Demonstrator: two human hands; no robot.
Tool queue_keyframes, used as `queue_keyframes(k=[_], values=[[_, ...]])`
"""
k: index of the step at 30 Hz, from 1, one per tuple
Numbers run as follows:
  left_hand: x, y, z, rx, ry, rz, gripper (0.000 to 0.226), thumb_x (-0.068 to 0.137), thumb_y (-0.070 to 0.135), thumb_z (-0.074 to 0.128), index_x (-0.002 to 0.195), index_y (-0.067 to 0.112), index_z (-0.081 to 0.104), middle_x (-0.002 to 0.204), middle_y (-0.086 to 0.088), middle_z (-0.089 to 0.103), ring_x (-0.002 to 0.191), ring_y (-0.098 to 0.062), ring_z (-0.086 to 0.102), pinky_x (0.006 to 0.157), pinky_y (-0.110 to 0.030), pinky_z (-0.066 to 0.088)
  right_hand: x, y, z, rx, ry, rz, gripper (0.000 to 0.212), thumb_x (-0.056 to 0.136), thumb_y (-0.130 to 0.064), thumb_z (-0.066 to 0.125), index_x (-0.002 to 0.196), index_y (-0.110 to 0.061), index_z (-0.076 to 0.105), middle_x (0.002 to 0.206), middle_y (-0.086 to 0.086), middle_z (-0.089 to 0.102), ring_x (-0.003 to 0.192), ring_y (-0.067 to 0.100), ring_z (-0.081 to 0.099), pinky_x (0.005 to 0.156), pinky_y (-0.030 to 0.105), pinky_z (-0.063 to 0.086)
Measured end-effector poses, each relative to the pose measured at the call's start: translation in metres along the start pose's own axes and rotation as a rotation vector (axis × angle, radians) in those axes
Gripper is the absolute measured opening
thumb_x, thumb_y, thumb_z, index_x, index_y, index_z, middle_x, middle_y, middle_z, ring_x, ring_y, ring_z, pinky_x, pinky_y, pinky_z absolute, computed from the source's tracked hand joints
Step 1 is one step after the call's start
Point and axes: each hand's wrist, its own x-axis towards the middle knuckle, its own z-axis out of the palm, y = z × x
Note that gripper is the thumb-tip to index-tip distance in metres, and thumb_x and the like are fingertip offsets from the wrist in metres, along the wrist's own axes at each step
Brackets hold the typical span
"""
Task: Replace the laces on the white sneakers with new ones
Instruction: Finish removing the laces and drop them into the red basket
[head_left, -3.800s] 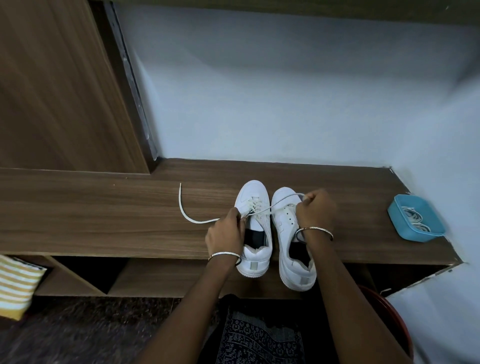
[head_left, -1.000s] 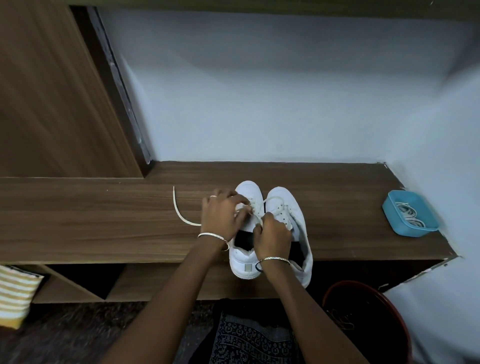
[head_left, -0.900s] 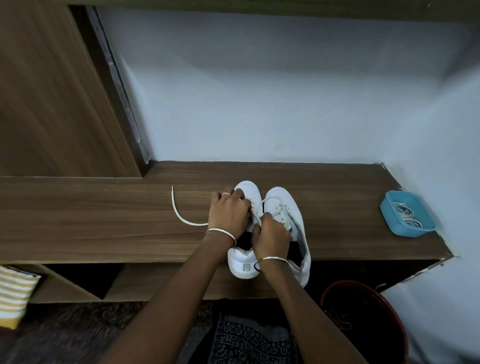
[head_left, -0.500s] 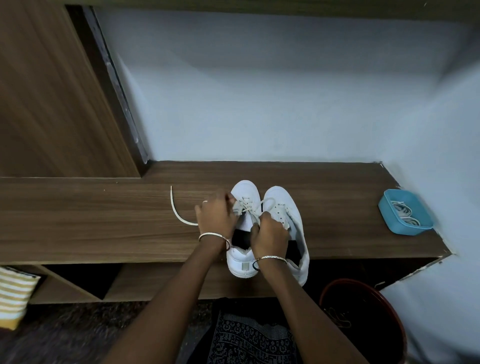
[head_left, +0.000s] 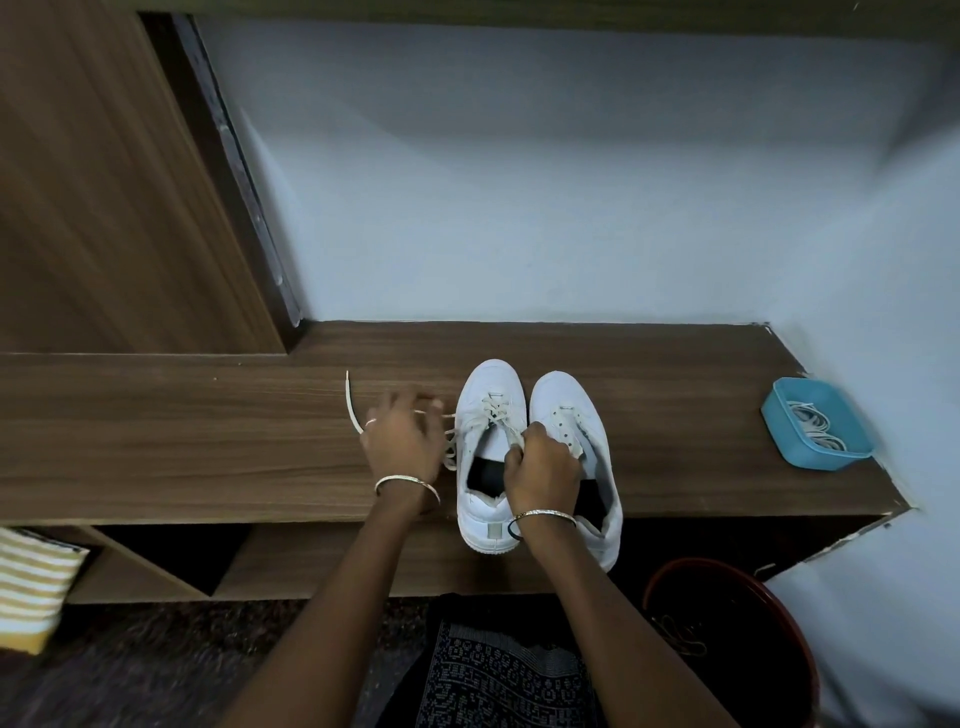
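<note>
White sneakers side by side, lace in closed grip of right hand; grip of left hand blurred, unclear.

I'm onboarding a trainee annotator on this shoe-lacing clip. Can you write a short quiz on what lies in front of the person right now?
1. True or false: the blue tray holding white laces sits to the left of the white sneakers.
2. What does the right hand pinch? A) its own bracelet B) the lace threaded in the sneaker nearer the left hand C) the tray's rim
3. Fill in: the lace's free end lies on the wooden shelf, to the ___ of the sneakers.
Key: 1 false; 2 B; 3 left.
</note>
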Motion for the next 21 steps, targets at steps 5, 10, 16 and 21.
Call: queue_keyframes(k=[5,10,16,21], values=[[-0.005,0.035,0.017,0.4,-0.231,0.572,0.018,0.078,0.036,0.063,0.093,0.031,0.072,0.099,0.006,0.069,0.089,-0.024,0.063,0.079,-0.038,0.038,0.0,0.001,0.001,0.048,-0.004,0.001,0.016,0.097,-0.017,0.048,0.104,-0.005,0.058,0.098,0.015,0.07,0.095,0.036,0.065,0.069,0.035,0.04],[-0.003,0.041,0.024,0.611,-0.165,0.591,0.015,0.063,0.019,0.078,0.06,0.023,0.064,0.063,0.002,0.062,0.054,-0.025,0.061,0.068,-0.035,0.043,0.001,0.001,0.0,0.041,-0.014,-0.005,0.018,0.099,-0.019,0.046,0.104,-0.006,0.057,0.1,0.013,0.069,0.097,0.033,0.064,0.07,0.034,0.038],[-0.004,0.038,0.015,0.304,-0.195,0.199,0.007,0.091,0.028,0.06,0.093,0.023,0.065,0.084,-0.003,0.073,0.082,-0.033,0.067,0.075,-0.037,0.034,0.0,0.0,0.0,0.058,0.007,-0.001,0.017,0.098,-0.018,0.049,0.104,-0.006,0.059,0.099,0.014,0.07,0.096,0.034,0.064,0.074,0.035,0.045],[0.009,0.014,-0.003,-0.541,0.097,-0.458,0.011,0.096,0.013,0.046,0.087,0.017,0.052,0.08,-0.009,0.072,0.072,-0.024,0.07,0.064,-0.03,0.046,0.0,0.002,0.002,0.046,0.013,0.004,0.017,0.098,-0.019,0.048,0.106,-0.008,0.059,0.098,0.012,0.07,0.094,0.031,0.066,0.071,0.033,0.045]])
